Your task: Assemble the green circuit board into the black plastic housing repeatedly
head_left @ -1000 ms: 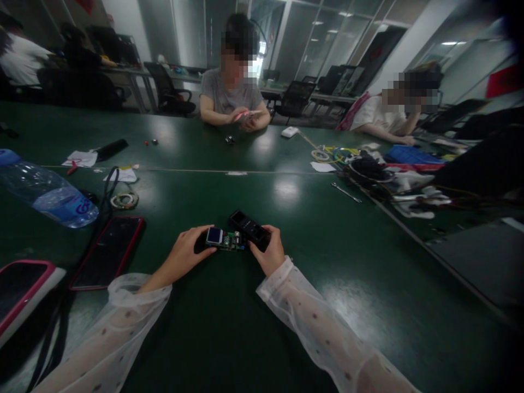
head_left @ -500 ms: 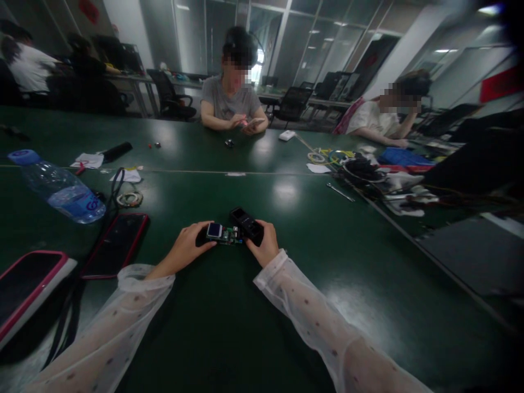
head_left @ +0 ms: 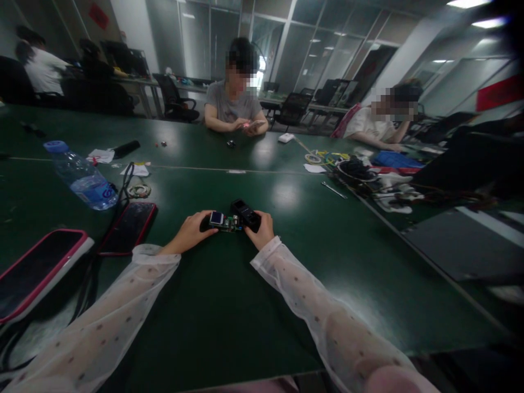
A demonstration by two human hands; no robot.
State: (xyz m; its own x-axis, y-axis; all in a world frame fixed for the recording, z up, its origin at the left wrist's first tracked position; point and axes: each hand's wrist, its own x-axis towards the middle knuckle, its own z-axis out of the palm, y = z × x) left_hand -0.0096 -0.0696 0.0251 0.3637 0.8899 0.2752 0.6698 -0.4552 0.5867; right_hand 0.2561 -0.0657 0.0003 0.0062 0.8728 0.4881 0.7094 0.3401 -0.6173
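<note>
A small green circuit board (head_left: 231, 222) with a little square screen at its left end is held between the thumb and fingers of my left hand (head_left: 191, 231). My right hand (head_left: 262, 229) grips a black plastic casing (head_left: 244, 213) with openings in its face, tilted down to the right. The casing's lower left side meets or overlaps the board's right end; whether they are joined I cannot tell. Both hands are low over the green table (head_left: 221, 305), in front of me.
Left of my hands lie a red-edged phone (head_left: 127, 228), a pink-rimmed device (head_left: 41, 273), a black strap and a water bottle (head_left: 84, 177). To the right are a wrench (head_left: 334, 189), tangled cables (head_left: 356, 170) and a grey panel (head_left: 466, 243). A person (head_left: 235, 103) sits opposite, holding a phone.
The camera view has shifted, so the table's near edge now shows at the bottom. My hands keep the same hold on the circuit board and the casing.
</note>
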